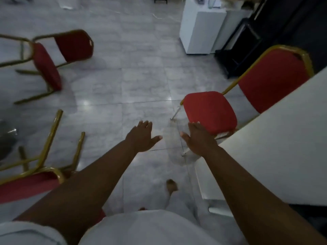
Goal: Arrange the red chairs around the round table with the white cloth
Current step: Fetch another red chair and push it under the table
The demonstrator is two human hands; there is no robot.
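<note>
Hands first, seen from your head camera: your right hand (198,138) is spread flat with fingers extended, its fingertips touching the near edge of the seat of an upright red chair (210,112) at about four o'clock from the middle of the view; it grips nothing. Your left hand (143,137) is also open, fingers splayed and thumb out, hovering over the grey tiled floor (132,82) just beside the right hand, touching nothing. That upright chair stands against the rim of the table with the white cloth (276,147), which fills the three-to-five o'clock side; its gold-framed backrest rises behind the seat toward two o'clock. A second red chair (47,66) lies tipped on its side at ten o'clock, well apart from the table, legs pointing toward the left edge. A third chair (30,184) lies overturned at eight o'clock, its gold legs sticking up and its red padding partly hidden by your left forearm. A white pedestal (200,29) stands at one o'clock with dark furniture just beside it; what that furniture is I cannot tell. Your bare foot (171,185) shows at six o'clock, below your hands.
</note>
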